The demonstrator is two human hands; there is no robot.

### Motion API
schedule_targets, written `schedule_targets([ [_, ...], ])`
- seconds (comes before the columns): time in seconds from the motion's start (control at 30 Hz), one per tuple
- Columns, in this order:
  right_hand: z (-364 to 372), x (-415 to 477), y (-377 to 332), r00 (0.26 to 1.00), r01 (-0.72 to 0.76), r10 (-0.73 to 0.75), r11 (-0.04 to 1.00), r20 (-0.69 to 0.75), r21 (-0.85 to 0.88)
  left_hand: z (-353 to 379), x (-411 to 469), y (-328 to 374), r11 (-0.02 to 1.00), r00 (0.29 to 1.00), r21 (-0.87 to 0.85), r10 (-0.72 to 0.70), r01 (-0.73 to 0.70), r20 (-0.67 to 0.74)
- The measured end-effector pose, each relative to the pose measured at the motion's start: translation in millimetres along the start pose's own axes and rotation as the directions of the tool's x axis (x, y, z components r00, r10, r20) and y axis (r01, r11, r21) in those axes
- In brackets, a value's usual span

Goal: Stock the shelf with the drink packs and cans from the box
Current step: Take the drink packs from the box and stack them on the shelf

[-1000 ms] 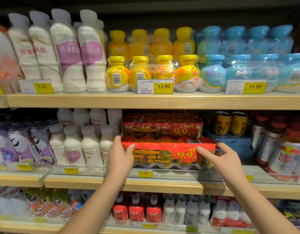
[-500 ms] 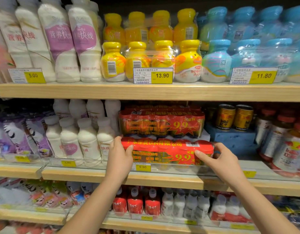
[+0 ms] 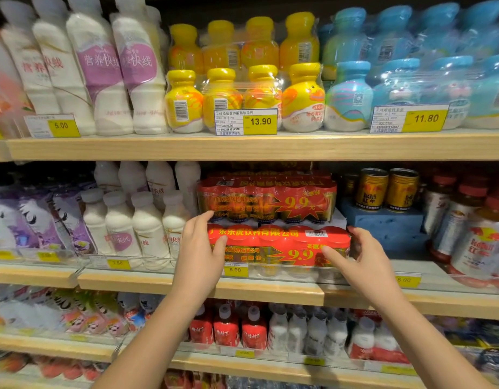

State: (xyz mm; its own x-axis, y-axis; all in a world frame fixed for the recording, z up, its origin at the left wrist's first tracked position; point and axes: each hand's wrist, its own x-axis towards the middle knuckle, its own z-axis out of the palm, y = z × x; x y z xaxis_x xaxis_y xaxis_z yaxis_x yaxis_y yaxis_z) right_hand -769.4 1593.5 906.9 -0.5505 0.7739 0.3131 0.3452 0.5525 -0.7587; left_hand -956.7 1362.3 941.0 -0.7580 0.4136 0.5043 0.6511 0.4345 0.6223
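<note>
From the head view, we are gripping a red shrink-wrapped pack (image 3: 279,245) at both ends: left hand (image 3: 199,248) curled round its left end, right hand (image 3: 364,256) on its right. It is sitting on the middle wooden shelf (image 3: 130,282), under another pack (image 3: 266,200). A clear rail is hiding its base; glossy film is blurring the cans inside.

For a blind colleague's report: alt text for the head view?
Both hands, left hand and right hand, grip the ends of a red drink pack on the middle shelf, beneath an identical stacked pack, beside white bottles and gold cans.
</note>
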Motion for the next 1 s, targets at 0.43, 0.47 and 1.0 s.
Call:
schedule_targets([
  [0.43, -18.3, -92.6, -65.5, 0.980, 0.183, -0.165, 0.966, -0.107, 0.183, -53.5, -50.8, 5.6, 0.965, 0.993, -0.237, 0.117, -0.116, -0.008],
  [0.47, -18.8, -103.4, -72.2, 0.979, 0.188, -0.168, 0.963, -0.114, 0.196, -60.7, -55.9, 2.7, 0.958, 0.992, -0.259, 0.124, -0.121, -0.003],
  [1.0, 50.7, -313.9, -87.0, 1.000, 0.011, -0.007, 0.977, -0.018, 0.212, -131.3, -197.6, -117.7, 0.901, 0.938, -0.435, 0.141, 0.011, 0.317],
])
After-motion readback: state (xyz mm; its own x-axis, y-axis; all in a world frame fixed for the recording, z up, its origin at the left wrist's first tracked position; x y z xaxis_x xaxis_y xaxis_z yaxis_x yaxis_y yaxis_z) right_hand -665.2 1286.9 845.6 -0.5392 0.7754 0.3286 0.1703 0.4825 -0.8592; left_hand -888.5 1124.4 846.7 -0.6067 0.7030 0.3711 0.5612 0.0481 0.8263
